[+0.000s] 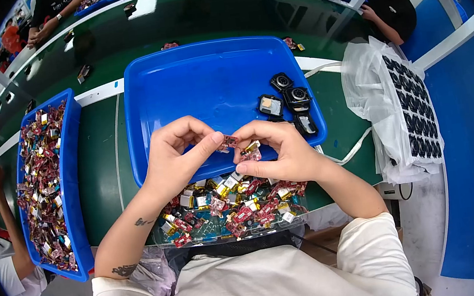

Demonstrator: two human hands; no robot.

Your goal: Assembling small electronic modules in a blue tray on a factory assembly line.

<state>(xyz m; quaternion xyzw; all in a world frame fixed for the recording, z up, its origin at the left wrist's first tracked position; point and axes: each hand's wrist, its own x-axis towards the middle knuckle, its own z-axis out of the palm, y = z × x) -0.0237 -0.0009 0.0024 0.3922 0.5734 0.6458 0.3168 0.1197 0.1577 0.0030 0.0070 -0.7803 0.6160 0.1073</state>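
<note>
Over the near edge of the blue tray (190, 52), both of my hands meet. Between thumb and fingers, my left hand (181, 152) pinches a small red circuit board (229, 141). My right hand (282, 151) is closed on another small circuit board (250, 151) with yellow and pale parts. Whether the two pieces are joined cannot be made out. Beneath my hands, a clear plastic tray (206, 233) carries a heap of red circuit boards (265, 211) with small silver and yellow battery packs. Several black camera-like housings (297, 98) lie at the right side of the blue tray.
A long blue bin (75, 168) full of similar boards stands at left. At right, a stack of black parts (411, 106) sits on white wrapping (362, 79). Beyond the tray runs a green conveyor belt (198, 22) with scattered pieces. Other people work at left and far right.
</note>
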